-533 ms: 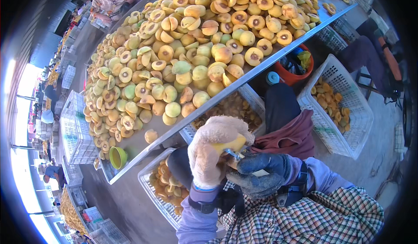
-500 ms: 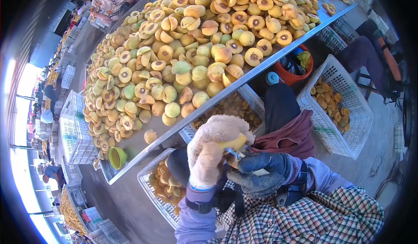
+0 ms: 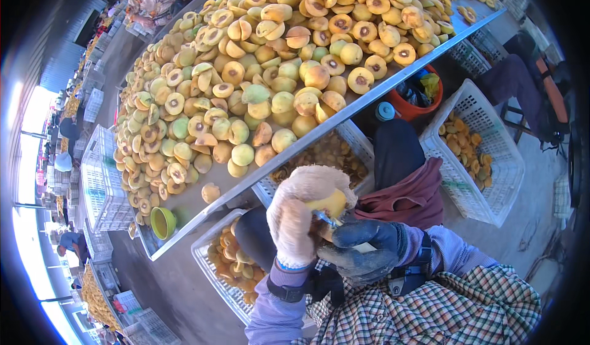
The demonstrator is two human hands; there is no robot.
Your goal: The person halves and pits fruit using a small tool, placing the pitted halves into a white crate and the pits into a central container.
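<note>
My left hand, in a pale fuzzy glove, is closed around a yellow peach above my lap. My right hand, in a dark grey glove, grips a small hand tool with a pale handle. The tool's shiny metal end is against the peach's lower side; the exact contact is partly hidden by my fingers. Beyond my hands, a large heap of peach halves, many with brown pit hollows, covers the metal-edged table.
Under the table edge stands a crate of peach pieces. Another crate is by my left leg, and a third stands to the right. A green cup sits at the table's near-left corner. An orange bucket holds bags.
My left hand has shifted slightly right and down, and the peach has turned a little, showing more of its yellow side. My right hand stays close against it with the tool.
</note>
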